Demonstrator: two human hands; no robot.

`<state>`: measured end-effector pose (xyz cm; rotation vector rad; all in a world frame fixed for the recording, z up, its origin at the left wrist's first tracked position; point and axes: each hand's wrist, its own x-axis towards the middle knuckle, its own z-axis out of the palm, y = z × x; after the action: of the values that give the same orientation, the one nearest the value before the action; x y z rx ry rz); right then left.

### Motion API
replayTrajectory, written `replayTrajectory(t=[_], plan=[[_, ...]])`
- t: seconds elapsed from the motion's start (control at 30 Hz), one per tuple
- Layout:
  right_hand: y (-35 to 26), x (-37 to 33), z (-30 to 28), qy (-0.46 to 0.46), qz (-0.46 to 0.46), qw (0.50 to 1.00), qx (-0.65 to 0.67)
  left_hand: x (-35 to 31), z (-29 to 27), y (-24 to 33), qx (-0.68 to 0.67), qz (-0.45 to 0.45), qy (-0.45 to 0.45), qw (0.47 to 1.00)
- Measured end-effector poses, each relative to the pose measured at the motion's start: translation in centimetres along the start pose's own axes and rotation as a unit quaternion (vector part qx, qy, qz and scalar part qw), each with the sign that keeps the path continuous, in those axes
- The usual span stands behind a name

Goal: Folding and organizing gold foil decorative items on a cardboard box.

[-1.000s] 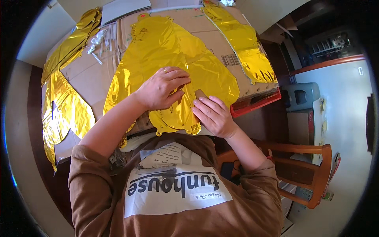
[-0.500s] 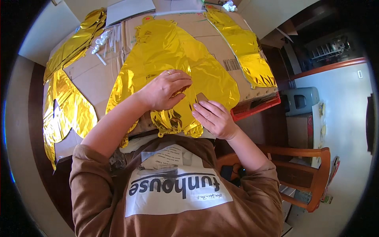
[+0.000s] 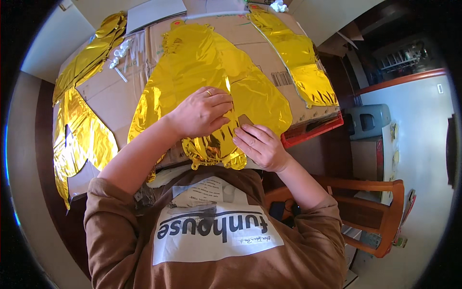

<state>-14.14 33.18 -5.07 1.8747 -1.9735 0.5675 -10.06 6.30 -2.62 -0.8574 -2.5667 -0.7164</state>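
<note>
A flat, uninflated gold foil balloon (image 3: 192, 62) lies across the cardboard in front of me, its near edge reaching close to my chest. My left hand (image 3: 204, 111), with a ring on one finger, is closed on the foil near the middle, thumb and fingers curled together. At the balloon's near right part, beside a slit-like gap where cardboard shows, my right hand (image 3: 260, 147) has its fingers and thumb together on the foil edge. The fingertips of both hands are partly hidden.
More gold foil pieces lie at the left (image 3: 86, 139) and right (image 3: 298, 58). Clear straws (image 3: 138, 48) and white curled ribbon (image 3: 120, 52) sit at the far left, near a grey flat sheet (image 3: 156, 14). A red tray (image 3: 313, 130), wooden chair (image 3: 380, 216) and grey-blue stool (image 3: 368, 120) stand right.
My left hand has shifted very slightly and its fingers have turned a little on the foil. My right hand stays almost in place; the near foil has creased differently.
</note>
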Motion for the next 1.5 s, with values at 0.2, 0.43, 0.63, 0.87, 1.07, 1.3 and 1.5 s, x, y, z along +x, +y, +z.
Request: replayTrajectory(t=[0.2, 0.43, 0.63, 0.87, 1.07, 1.3, 1.5], plan=[[-0.2, -0.5, -0.1, 0.01, -0.007, 1.0, -0.006, -0.1, 0.3, -0.5, -0.028, -0.004, 0.0, 1.0], [-2.0, -2.5, -0.6, 0.094, 0.083, 0.992, 0.023, -0.3, 0.3, -0.4, -0.03, -0.015, -0.003, 0.999], [-3.8, -1.3, -0.6, 0.064, 0.523, 0.691, 0.495, -0.4, 0.5, -0.5, -0.034, -0.011, 0.007, 0.999], [-4.4, 0.2, 0.5, 0.009, 0.6, 0.548, 0.582, -0.4, 0.5, -0.7, -0.037, -0.009, 0.002, 0.999], [-4.5, -0.3, 0.7, 0.0, 0.602, 0.557, 0.572, -0.3, 0.3, -0.5, -0.05, -0.008, 0.001, 0.999], [3.6, 4.1, -5.8, -0.149, 0.52, 0.772, 0.333, -0.6, 0.4, -1.0, -0.066, -0.001, 0.014, 0.998], [14.3, 10.4, -0.1, -0.019, 0.477, 0.876, 0.061, 0.4, -1.9, -1.4, -0.15, -0.076, 0.107, 0.98]])
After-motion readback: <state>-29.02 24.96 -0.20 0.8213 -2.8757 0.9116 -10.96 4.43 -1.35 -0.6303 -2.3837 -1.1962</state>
